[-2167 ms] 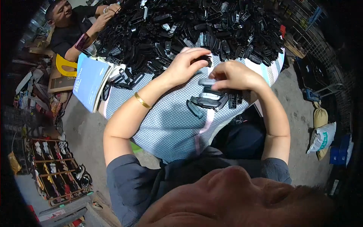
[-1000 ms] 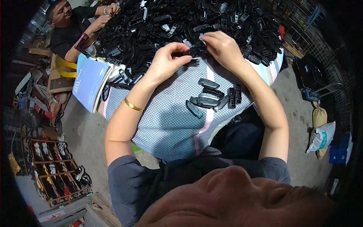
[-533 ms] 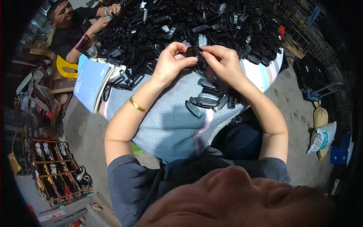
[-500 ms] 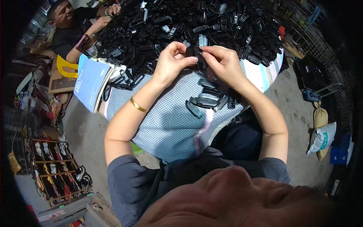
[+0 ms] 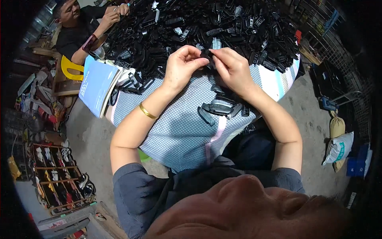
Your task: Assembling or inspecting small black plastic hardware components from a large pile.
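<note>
- The left hand [image 5: 184,67] has thumb and fingertips pinched on a small black piece [image 5: 206,55], at the near edge of the pile.
- The right hand [image 5: 234,71] meets it from the other side, fingertips seemingly closed on the same piece; dark against dark, its exact shape and how much each hand grips cannot be told.
- Holding it between two pinches probably keeps so small a piece steady and free to turn.
- A little group of black clips [image 5: 219,108] lies nearer the person than the pile, just below the right hand, likely set apart so they don't mix back in.
- The pile [image 5: 175,30] of loose black parts spreads just beyond both hands, which presumably makes for short reaches.
- A patterned cloth [image 5: 167,119] runs under the pile and out toward the person, perhaps to guard the surface.
- A blue book [image 5: 99,89] lies left of the pile, maybe put there to be out of the way.
- A co-worker's hand [image 5: 111,18] is at the pile's far left.
</note>
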`<state>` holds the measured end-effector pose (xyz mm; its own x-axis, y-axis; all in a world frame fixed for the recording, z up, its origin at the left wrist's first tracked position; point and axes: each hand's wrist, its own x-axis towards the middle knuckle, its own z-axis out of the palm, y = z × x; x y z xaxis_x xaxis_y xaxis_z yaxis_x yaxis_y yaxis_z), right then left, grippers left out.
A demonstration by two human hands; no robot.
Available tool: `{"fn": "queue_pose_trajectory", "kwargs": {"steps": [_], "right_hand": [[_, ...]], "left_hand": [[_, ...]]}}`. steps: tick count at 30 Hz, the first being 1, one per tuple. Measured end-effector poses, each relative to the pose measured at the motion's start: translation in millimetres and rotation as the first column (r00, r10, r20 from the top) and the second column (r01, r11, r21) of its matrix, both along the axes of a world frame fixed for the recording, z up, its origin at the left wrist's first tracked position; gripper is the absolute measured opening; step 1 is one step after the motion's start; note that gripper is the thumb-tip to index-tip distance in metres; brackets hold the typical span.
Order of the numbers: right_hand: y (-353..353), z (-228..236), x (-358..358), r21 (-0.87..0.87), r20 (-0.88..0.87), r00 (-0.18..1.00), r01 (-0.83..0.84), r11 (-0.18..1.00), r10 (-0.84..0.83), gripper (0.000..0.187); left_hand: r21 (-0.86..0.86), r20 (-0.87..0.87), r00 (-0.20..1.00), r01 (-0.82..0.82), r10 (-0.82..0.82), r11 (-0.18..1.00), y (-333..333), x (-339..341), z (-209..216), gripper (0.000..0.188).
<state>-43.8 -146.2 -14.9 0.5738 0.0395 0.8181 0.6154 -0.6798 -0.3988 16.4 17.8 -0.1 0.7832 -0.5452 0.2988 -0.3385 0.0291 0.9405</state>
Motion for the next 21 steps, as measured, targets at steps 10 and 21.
{"fn": "queue_pose_trajectory", "kwargs": {"steps": [10,21], "right_hand": [[8,9,-6,-0.187,0.121,0.986,0.132,0.973,-0.111,0.025],[5,14,-15,0.028,-0.337,0.935,-0.109,0.994,0.112,0.025]], "left_hand": [[-0.292,-0.208,0.976,-0.001,-0.062,0.957,-8,-5,-8,0.024],[-0.314,-0.182,0.93,0.254,-0.32,0.915,8,2,4,0.024]]}}
